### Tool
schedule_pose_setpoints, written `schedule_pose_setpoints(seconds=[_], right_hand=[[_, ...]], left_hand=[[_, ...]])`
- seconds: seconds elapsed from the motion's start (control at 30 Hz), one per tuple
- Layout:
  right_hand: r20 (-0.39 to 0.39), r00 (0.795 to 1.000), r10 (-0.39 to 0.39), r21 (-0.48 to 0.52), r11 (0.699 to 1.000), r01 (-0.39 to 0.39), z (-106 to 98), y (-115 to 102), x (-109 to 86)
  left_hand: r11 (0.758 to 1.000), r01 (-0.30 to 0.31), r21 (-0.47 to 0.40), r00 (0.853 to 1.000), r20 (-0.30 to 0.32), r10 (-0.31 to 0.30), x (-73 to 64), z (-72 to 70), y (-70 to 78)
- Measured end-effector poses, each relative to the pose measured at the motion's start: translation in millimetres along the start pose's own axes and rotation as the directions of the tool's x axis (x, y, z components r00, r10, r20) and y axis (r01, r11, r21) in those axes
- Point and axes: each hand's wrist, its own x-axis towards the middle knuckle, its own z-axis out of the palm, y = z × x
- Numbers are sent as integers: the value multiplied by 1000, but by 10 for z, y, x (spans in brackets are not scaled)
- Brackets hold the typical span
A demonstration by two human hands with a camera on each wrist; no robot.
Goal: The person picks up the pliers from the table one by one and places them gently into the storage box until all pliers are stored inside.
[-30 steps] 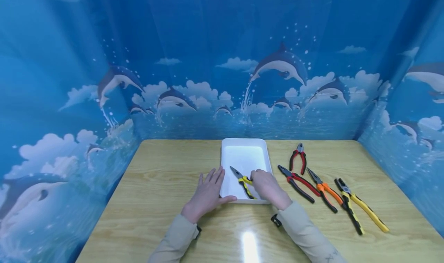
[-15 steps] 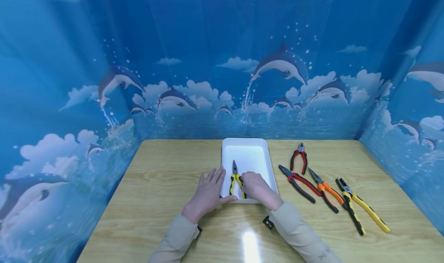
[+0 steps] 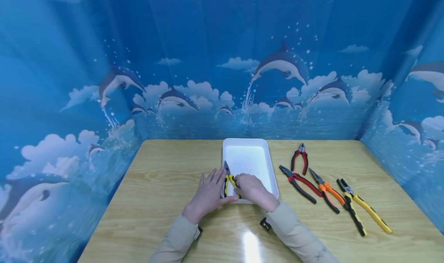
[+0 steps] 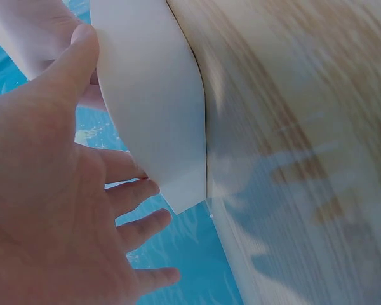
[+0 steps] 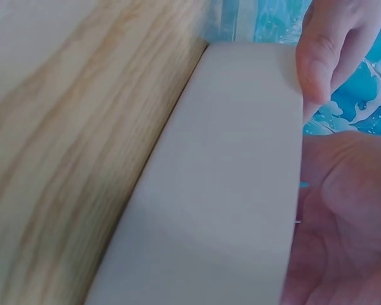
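A white rectangular tray (image 3: 249,161) lies on the wooden table. Inside it, along the left wall, are long-nose pliers (image 3: 227,181) with yellow and black handles, their nose pointing away from me. My right hand (image 3: 253,189) reaches in over the front right and holds the right handle with curled fingers. My left hand (image 3: 206,197) is spread at the tray's left front corner, fingers along the side and thumb over the front edge. In the left wrist view its straight fingers (image 4: 133,196) touch the tray wall (image 4: 152,108). The right wrist view hides the pliers behind the tray wall (image 5: 209,178).
Right of the tray lie small red-black pliers (image 3: 300,159), larger red-black pliers (image 3: 301,182), orange-black long-nose pliers (image 3: 325,189) and yellow-black pliers (image 3: 354,201). A blue dolphin-print curtain (image 3: 208,81) stands behind the table (image 3: 156,178) and along both sides.
The right hand has moved left with the pliers, which have turned from slanting to nearly straight and now lie against the tray's left wall. The left hand has stayed in place.
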Motion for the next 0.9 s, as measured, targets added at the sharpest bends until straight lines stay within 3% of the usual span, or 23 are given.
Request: schedule_pose_setpoints(seconds=[0.1,0.23,0.3,0.4,0.5,0.6,0.7,0.9], right_hand=[[-37,999,-3,-5,1000,2,-19,6,-18],[-188,981,-48,-32,999,42,-54,29,-49],[-283,954,-99,-75,994,81,-72,48,-69],[-400,896,-194,-167,976,137,-103,83,-115],[-471,841,-265,-257,954,157,-119,138,-163],[-516,803,-300,-312,938,150,-127,204,-204],[-533,786,-314,-337,930,144,-146,272,-247],[-550,773,-317,-358,925,125,-182,434,-334]], left_hand=[[1000,-3,4,1000,-6,3,5,2,2],[1000,1,-6,1000,-4,-1,11,4,7],[1000,6,-13,1000,0,-6,16,5,9],[1000,20,-14,1000,10,-20,22,11,10],[999,37,-3,999,23,-37,31,19,11],[999,47,-1,999,26,-47,44,27,8],[999,51,-8,998,29,-51,49,30,7],[999,50,-13,999,23,-49,45,33,12]])
